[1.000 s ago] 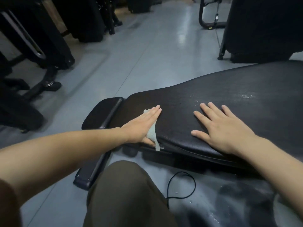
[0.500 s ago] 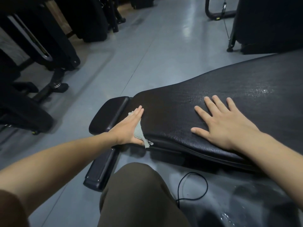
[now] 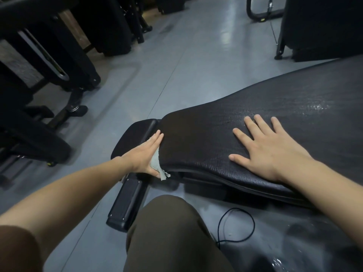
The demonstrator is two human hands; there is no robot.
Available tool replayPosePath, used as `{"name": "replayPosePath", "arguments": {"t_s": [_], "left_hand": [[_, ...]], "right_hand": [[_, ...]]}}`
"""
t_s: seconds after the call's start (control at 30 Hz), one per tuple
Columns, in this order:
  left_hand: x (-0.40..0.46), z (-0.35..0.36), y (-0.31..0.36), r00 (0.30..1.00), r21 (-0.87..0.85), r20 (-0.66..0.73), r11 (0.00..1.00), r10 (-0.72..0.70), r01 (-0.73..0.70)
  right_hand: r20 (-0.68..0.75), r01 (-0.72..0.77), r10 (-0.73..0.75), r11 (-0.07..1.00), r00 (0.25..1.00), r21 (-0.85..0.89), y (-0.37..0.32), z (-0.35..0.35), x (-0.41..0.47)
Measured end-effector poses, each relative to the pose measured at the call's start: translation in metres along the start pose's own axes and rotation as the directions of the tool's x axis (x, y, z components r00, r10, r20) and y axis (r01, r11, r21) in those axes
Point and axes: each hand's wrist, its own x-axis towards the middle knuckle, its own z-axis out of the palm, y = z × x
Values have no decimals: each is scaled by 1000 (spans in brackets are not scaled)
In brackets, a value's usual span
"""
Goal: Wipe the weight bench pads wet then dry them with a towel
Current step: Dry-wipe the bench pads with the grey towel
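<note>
A long black bench pad (image 3: 255,138) runs from the centre of the frame out to the right edge, its textured cover showing a few glistening wet spots toward the upper right. At its narrow end, just left of centre, the left hand (image 3: 144,154) lies with straight fingers pressed flat against a pale grey-green cloth (image 3: 157,163), holding it to the pad's end edge; a ragged corner of the cloth hangs out below the thumb. How far the cloth extends under the palm cannot be told from here. The right hand (image 3: 269,150) rests palm down on top of the pad, right of centre, fingers spread and relaxed, gripping nothing. Just beyond the left hand sits a smaller black pad (image 3: 135,132), and a black frame foot (image 3: 125,205) lies on the grey floor (image 3: 196,61) below it. A knee in olive trousers (image 3: 170,232) fills the lower centre, with a thin black cord (image 3: 253,224) looping on the floor to its right. Dark gym machines (image 3: 49,61) crowd the upper left.
</note>
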Motion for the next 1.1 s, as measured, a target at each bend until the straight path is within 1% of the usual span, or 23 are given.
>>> {"name": "replayPosePath", "arguments": {"t_s": [0.1,0.13,0.17,0.2,0.23,0.27,0.3,0.33,0.37,0.5,0.57,0.63,0.77,1.03,1.1], "left_hand": [[-11,4,6,999,-85,-30,996,-31,28],[-17,6,8,998,-148,-42,988,-47,40],[-24,7,11,995,-266,-48,961,-86,71],[-31,10,16,985,-441,-55,889,-166,125],[-35,15,20,959,-617,-62,765,-278,182],[-40,18,26,918,-743,-56,630,-393,225],[-41,21,30,869,-823,-24,504,-494,263],[-40,24,33,829,-850,-4,439,-559,292],[-38,25,37,813,-858,21,408,-582,314],[-23,20,65,815,-795,115,440,-567,418],[-11,17,81,776,-746,179,432,-604,507],[-3,13,94,719,-711,217,398,-660,580],[7,7,100,668,-675,203,392,-716,626],[9,11,69,713,-665,192,445,-674,599],[10,11,53,735,-706,206,422,-646,568]], "right_hand": [[9,1,-1,1000,1000,6,-1,0,-1],[11,1,-1,1000,1000,9,-1,0,-1],[12,2,-2,1000,1000,13,-1,0,-1],[14,3,-3,1000,1000,17,-1,0,-1],[15,3,-3,1000,1000,18,-1,0,-1],[14,4,-4,1000,1000,19,-1,0,-1],[11,4,-4,1000,1000,19,-1,0,-2],[10,5,-5,1000,1000,19,-1,0,-2],[9,6,-6,1000,1000,18,-1,0,-2],[9,5,-5,1000,1000,25,0,-1,-2],[9,3,-3,1000,1000,26,0,-1,-3],[13,3,-3,1000,1000,29,-1,-1,-3],[13,3,-3,999,1000,32,0,-1,-3],[16,8,-8,1000,1000,23,-1,0,-2],[12,10,-11,1000,1000,24,-1,0,-1]]}}
